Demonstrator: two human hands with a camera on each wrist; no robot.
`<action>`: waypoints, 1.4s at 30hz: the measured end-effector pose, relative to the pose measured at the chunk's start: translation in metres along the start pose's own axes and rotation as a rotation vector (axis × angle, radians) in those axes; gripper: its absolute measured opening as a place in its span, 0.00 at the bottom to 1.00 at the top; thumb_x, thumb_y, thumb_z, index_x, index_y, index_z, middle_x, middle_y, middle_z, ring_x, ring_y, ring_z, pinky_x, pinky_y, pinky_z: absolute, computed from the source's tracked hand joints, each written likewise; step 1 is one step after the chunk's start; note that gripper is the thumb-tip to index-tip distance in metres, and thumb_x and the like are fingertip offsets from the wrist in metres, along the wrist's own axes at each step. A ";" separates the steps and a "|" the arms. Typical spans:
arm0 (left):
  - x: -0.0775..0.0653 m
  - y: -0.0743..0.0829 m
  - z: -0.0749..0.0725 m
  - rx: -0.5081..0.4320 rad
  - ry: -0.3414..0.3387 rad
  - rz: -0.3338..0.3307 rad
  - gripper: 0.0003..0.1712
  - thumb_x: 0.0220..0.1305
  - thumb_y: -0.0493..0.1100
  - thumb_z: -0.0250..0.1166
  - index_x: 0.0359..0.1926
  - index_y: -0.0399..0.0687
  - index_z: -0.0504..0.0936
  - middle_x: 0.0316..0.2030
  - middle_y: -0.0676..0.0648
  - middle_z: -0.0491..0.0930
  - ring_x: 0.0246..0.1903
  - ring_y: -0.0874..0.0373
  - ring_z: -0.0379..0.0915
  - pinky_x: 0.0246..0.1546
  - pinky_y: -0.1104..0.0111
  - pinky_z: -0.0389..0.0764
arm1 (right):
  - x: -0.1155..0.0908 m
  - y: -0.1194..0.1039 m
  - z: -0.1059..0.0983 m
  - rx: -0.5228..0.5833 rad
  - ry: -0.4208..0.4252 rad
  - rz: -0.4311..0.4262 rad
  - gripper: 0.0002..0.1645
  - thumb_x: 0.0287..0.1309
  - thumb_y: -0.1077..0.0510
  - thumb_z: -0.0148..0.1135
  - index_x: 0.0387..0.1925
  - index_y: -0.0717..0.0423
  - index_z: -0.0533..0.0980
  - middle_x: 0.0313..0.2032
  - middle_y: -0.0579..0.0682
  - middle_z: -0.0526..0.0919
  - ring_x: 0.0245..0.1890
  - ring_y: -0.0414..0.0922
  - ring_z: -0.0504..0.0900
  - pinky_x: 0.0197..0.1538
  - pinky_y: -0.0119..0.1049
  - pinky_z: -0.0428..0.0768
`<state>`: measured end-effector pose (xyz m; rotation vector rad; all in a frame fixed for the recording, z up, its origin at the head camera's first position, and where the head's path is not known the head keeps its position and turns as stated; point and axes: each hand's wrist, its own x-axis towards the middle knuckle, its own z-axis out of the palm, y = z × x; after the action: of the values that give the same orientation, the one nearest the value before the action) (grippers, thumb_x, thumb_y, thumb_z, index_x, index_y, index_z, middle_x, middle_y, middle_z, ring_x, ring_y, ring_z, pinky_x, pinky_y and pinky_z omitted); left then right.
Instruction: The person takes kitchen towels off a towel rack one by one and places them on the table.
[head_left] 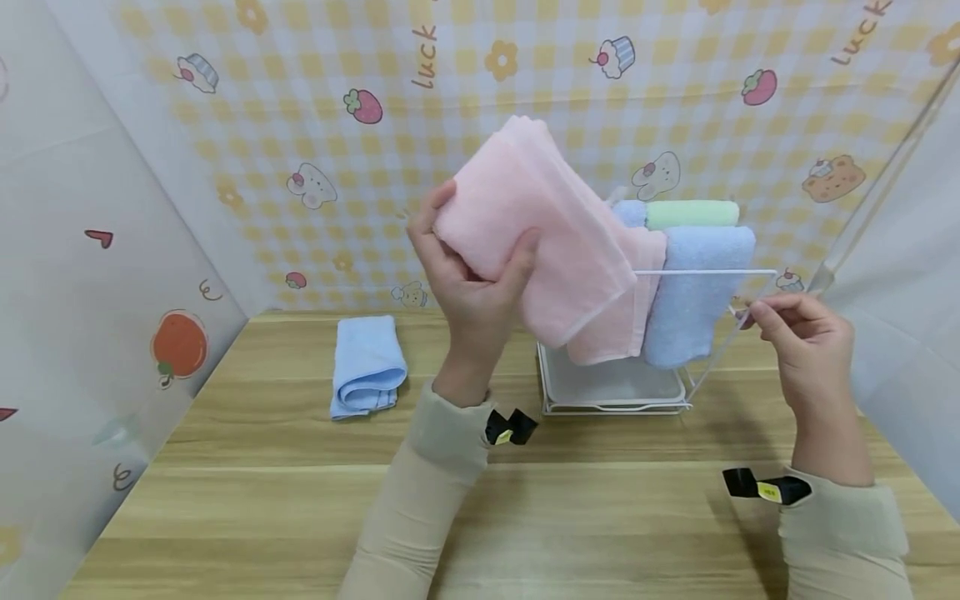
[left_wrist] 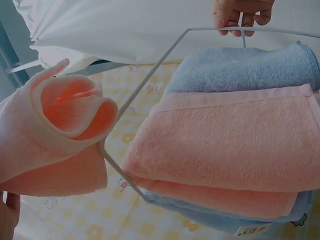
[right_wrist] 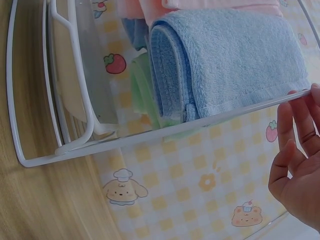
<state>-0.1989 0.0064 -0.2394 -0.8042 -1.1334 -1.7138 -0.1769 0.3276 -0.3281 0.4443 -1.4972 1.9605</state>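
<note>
My left hand (head_left: 476, 300) grips a folded pink towel (head_left: 540, 225), thumb on the near face, and holds it up in front of the white wire rack (head_left: 705, 272). In the left wrist view that pink towel (left_wrist: 60, 140) shows its rolled, layered edge beside the rack's bent bar. My right hand (head_left: 813, 350) pinches the rack's right side bar. In the right wrist view its fingertips (right_wrist: 300, 100) touch that bar near a hanging blue towel (right_wrist: 235, 55). Over the rack hang a blue towel (head_left: 697, 292), a pink towel (head_left: 611, 333) and, farther back, a green towel (head_left: 693, 213).
A folded blue towel (head_left: 367, 362) lies on the wooden table (head_left: 600, 517) to the left. Below the hanging towels, the rack has a pale tray (head_left: 615, 379) at its base. Behind it hangs a yellow-checked cloth (head_left: 495, 108).
</note>
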 end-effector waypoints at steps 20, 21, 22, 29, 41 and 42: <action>0.003 -0.020 -0.069 0.146 0.040 -0.136 0.38 0.53 0.32 0.72 0.62 0.40 0.62 0.57 0.44 0.71 0.52 0.48 0.72 0.50 0.60 0.79 | -0.001 -0.002 0.000 -0.029 0.039 0.015 0.07 0.60 0.79 0.56 0.30 0.73 0.79 0.27 0.50 0.87 0.26 0.41 0.83 0.30 0.25 0.73; 0.003 -0.021 -0.073 0.156 0.038 -0.148 0.38 0.54 0.32 0.72 0.62 0.40 0.62 0.57 0.44 0.71 0.53 0.48 0.72 0.51 0.60 0.78 | -0.001 -0.002 -0.001 -0.021 0.039 0.017 0.07 0.59 0.79 0.57 0.30 0.73 0.80 0.27 0.51 0.87 0.26 0.41 0.84 0.30 0.25 0.73; 0.003 -0.023 -0.076 0.165 0.037 -0.166 0.38 0.54 0.32 0.72 0.62 0.41 0.62 0.57 0.44 0.71 0.53 0.48 0.72 0.51 0.61 0.78 | -0.001 -0.002 -0.001 -0.016 0.036 0.016 0.07 0.59 0.79 0.57 0.30 0.73 0.80 0.27 0.51 0.87 0.26 0.41 0.84 0.30 0.25 0.73; -0.001 -0.034 -0.103 0.238 -0.003 -0.315 0.37 0.55 0.33 0.72 0.62 0.48 0.63 0.53 0.45 0.74 0.49 0.52 0.75 0.45 0.66 0.82 | -0.001 0.000 -0.002 -0.026 -0.001 0.013 0.08 0.60 0.79 0.56 0.31 0.72 0.80 0.27 0.50 0.87 0.27 0.41 0.84 0.31 0.24 0.75; -0.011 -0.065 -0.147 0.373 -0.252 -0.760 0.41 0.58 0.33 0.71 0.68 0.46 0.60 0.52 0.39 0.77 0.40 0.58 0.80 0.35 0.70 0.86 | 0.001 -0.001 -0.001 -0.065 0.001 0.016 0.06 0.60 0.77 0.58 0.31 0.72 0.80 0.26 0.49 0.87 0.26 0.40 0.84 0.31 0.24 0.74; -0.012 -0.067 -0.150 0.395 -0.276 -0.807 0.41 0.59 0.34 0.71 0.69 0.47 0.59 0.54 0.39 0.76 0.41 0.57 0.79 0.35 0.69 0.86 | 0.000 -0.001 -0.002 -0.061 -0.003 0.014 0.07 0.60 0.78 0.57 0.31 0.72 0.80 0.26 0.49 0.87 0.26 0.40 0.84 0.31 0.24 0.73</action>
<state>-0.2622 -0.1178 -0.3282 -0.3428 -2.1097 -1.9222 -0.1764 0.3295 -0.3277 0.4112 -1.5616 1.9200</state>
